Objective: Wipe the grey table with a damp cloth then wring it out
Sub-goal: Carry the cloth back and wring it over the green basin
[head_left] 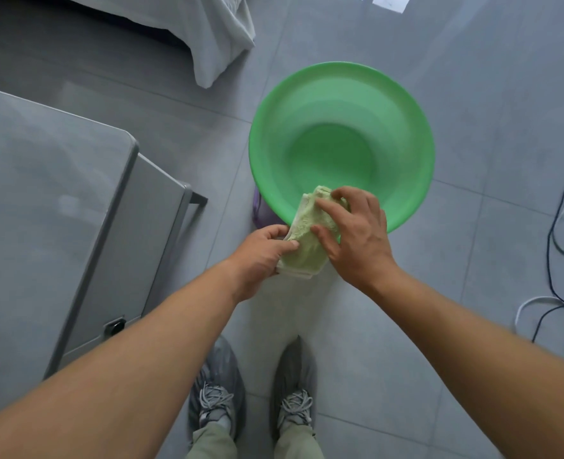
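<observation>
A folded pale green cloth point(305, 233) is held in front of me, over the near rim of a round green basin point(341, 104). My left hand point(262, 256) grips the cloth's near end, thumb on top. My right hand point(356, 233) holds the far end, its fingers curled over the folded cloth. The grey table point(42, 200) stands to my left, its top showing faint streaks and reflections. Whether the basin holds water I cannot tell.
The basin sits on a purple object point(262, 213) on the grey tiled floor. A bed with a grey sheet point(221, 38) is at the back. Black and white cables point(553, 246) trail at the right. My two shoes point(257, 395) stand below.
</observation>
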A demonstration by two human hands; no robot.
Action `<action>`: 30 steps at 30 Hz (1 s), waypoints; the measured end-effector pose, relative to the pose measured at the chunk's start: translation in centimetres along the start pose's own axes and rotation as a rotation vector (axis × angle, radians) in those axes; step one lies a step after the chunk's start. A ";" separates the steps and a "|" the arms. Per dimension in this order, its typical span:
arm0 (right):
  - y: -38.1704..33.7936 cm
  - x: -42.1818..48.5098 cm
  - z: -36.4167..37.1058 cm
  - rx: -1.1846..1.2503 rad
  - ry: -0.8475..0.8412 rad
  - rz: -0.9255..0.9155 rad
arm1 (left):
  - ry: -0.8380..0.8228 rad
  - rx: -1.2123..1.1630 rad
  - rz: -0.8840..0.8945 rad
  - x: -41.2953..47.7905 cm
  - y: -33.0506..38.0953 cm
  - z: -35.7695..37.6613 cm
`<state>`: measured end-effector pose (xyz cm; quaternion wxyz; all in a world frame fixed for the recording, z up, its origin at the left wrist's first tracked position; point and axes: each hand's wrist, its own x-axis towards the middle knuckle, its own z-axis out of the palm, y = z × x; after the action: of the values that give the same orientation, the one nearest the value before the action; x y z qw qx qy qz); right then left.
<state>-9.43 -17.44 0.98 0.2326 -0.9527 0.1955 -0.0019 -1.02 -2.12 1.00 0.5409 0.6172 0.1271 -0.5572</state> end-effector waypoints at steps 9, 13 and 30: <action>0.5 -1.3 1.6 0.039 -0.115 0.067 | -0.060 -0.159 -0.032 0.2 0.8 0.9; 0.3 -1.0 2.5 0.049 -0.098 0.094 | 0.207 0.126 0.065 0.7 0.2 0.9; 0.6 -0.8 0.7 0.208 -0.120 0.153 | 0.412 0.352 0.177 1.7 0.9 0.2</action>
<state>-10.27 -17.31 0.18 0.3406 -0.9043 0.2520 0.0526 0.12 -3.43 0.07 0.4348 0.8105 0.0813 -0.3839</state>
